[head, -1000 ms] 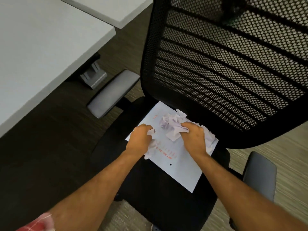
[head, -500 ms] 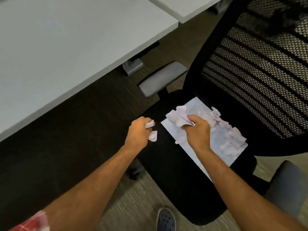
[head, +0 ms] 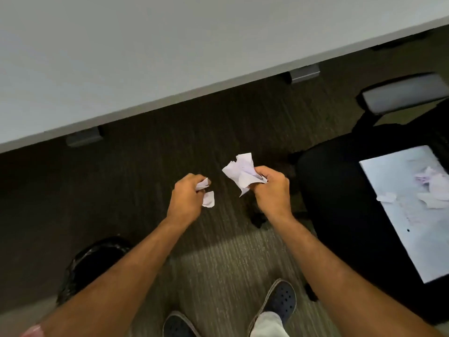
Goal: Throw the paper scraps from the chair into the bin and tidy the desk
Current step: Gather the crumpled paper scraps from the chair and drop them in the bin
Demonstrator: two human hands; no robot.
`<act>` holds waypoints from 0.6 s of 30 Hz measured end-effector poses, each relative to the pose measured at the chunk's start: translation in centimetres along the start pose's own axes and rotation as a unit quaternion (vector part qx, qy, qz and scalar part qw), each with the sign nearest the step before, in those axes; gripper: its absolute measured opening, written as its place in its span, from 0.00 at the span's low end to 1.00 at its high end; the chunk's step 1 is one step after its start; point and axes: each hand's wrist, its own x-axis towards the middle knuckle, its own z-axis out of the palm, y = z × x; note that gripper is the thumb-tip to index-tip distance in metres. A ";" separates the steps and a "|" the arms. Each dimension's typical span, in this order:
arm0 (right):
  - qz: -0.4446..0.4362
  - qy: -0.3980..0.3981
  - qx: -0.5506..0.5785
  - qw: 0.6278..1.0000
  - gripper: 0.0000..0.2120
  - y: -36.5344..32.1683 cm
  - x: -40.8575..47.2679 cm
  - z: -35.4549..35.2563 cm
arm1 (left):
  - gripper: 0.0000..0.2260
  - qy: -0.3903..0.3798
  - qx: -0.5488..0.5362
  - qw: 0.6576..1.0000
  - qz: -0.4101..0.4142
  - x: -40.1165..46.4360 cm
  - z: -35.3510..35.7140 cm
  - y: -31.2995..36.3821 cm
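We see the bin (head: 97, 259) only in part: our left forearm covers its near side, and it stands dark at the lower left on the carpet (head: 218, 263). The chair (head: 345, 195) is cut by the right edge, so only the black seat and one grey armrest (head: 403, 96) show. On the seat lies a white sheet (head: 401, 215) with more paper scraps (head: 430, 188) on it; faint reddish marks are on the sheet, but the blur makes them unreadable. Our left hand (head: 187, 203) is closed around small white scraps (head: 207, 197), one piece sticking out below the fingers. Our right hand (head: 272, 190) grips a larger crumpled bunch (head: 240, 172). Both hands are over the floor, between bin and chair, apart from each other. The desk (head: 170, 57) fills the top, bare where visible.
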 end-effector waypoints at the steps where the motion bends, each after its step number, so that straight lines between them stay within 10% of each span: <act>1: -0.006 -0.015 -0.004 1.000 0.05 -0.4 -0.6 2.0 | 0.13 0.008 -0.003 1.000 -0.012 -0.7 -1.0 -2.0; 18: 0.047 -0.224 -0.074 0.971 0.02 2.9 -15.1 33.3 | 0.12 0.106 -0.109 0.959 -0.237 -15.6 -10.6 -32.1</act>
